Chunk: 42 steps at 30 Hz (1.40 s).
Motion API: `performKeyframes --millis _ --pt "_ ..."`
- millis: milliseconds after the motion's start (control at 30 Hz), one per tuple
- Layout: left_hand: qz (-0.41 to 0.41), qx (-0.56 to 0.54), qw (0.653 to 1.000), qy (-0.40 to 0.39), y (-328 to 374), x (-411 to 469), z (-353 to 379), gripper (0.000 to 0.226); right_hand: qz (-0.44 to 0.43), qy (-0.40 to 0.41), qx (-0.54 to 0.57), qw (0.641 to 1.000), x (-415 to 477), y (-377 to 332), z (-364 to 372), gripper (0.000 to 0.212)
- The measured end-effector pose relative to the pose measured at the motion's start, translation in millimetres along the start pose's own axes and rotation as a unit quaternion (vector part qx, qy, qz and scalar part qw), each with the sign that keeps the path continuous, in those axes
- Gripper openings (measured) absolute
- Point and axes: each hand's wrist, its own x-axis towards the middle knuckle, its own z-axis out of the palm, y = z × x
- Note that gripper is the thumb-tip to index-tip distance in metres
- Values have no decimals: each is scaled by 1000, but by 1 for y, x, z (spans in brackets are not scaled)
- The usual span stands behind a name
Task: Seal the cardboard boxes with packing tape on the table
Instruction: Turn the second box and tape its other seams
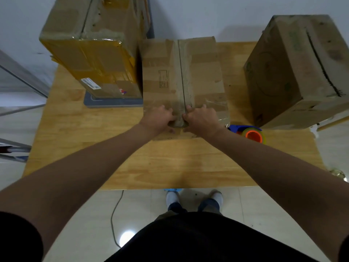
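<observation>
There were three cardboard boxes on the wooden counter [170, 167]. The left box [90, 53] had lots of yellow tape on it and sat on a grey tray [113, 103]. The right box [298, 72] stood well apart from the others, near the far right corner. The middle box [181, 80] was right in front of the person, touching the left box along one side. A strip of tape [186, 72] ran down the seam in the middle of its top. There was one tape dispenser [249, 132], blue with an orange roll core, lying on the counter just beside the middle box's near right corner. Two bare arms reached out straight over the counter, and both hands met at the near edge of the middle box. The left hand [158, 118] lay palm down on the box top with its fingers bent toward the seam. The right hand [202, 118] did the same from the other side. Each grip was pressed down on the end of the tape where it folded over the near edge, and the thumbs seemed to be tucked under that edge, though the picture was too blurry to be sure. The hands were almost touching each other.
</observation>
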Motion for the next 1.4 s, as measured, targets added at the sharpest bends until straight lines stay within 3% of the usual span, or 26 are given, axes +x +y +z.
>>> performKeyframes --millis 67,133,267,367,467,567,733,867,1000,1067,1200,1400 --pt "-45 1 999 21 19 2 5 55 -8 37 -3 999 4 -12 -2 36" --pt "-43 15 997 55 19 0 12 60 -12 55 -11 998 4 -9 4 35" --pt "70 12 994 79 -22 -13 30 60 -79 45 13 996 -12 23 34 49" --pt "156 -52 983 78 -54 -15 38 59 -125 124 148 973 -20 49 61 48" --pt "184 -107 976 51 -66 -18 42 69 -157 207 209 943 -30 72 89 57" --pt "188 -101 976 41 -71 -18 48 78 -140 227 244 932 -42 86 102 68" --pt "188 -85 978 22 -82 -16 48 91 -73 155 257 951 -47 98 102 98" --pt "176 -136 974 31 -80 -14 46 91 -15 145 260 955 -48 96 102 93" --pt "137 -204 968 56 -68 -14 54 98 62 130 301 943 -42 80 94 87" --pt "102 -238 964 64 -57 -15 55 99 106 123 367 916 -41 77 87 86" --pt "-8 -328 941 86 -20 -11 52 58 133 105 447 878 -42 81 77 80" --pt "-149 -257 950 95 13 9 42 55 169 73 484 855 -28 75 58 60"
